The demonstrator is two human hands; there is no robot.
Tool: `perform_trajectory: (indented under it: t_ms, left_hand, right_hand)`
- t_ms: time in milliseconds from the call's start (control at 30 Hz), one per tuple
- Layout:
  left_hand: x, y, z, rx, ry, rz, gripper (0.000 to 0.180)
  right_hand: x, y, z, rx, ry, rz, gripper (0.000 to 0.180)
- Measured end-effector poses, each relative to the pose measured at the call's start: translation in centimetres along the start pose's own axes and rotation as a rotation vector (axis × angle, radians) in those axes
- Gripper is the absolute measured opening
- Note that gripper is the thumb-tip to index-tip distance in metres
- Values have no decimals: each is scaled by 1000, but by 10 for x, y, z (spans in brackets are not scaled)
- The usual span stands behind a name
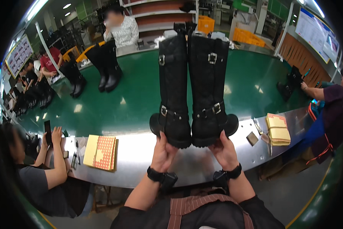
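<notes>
A glossy green worktable point(137, 105) stretches across a factory floor, bordered on the near side by a shiny metal ledge point(137, 158). Above that ledge, at center, two tall black boots, the left boot point(173, 86) and the right boot point(207, 86), are held upright side by side, their toes turned outward. Another black pair point(108, 70) stands on the green surface farther left. A yellow-and-red stack point(101, 152) lies on the ledge to the left, and a similar bundle point(278, 131) to the right. The worker's left hand point(163, 155) is clasped around the left boot's foot end, thumb raised; the right hand point(223, 153) grips the right boot likewise. Silver buckles point(212, 58) fasten the straps.
</notes>
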State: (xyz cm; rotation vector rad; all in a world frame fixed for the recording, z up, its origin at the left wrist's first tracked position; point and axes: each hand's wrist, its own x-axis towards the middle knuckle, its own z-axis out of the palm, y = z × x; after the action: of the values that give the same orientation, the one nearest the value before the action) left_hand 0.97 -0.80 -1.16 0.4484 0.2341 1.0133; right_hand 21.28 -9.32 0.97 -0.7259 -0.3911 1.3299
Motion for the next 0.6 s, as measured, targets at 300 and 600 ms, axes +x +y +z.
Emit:
perform_trajectory:
  t_ms: [300, 600]
  left_hand:
    - [-7, 0, 0, 53, 36, 23, 57]
    - [-4, -5, -4, 63, 108, -29, 56]
  right_hand:
    - [-6, 0, 1, -82, -9, -23, 45]
    - [2, -1, -3, -7, 3, 50, 41]
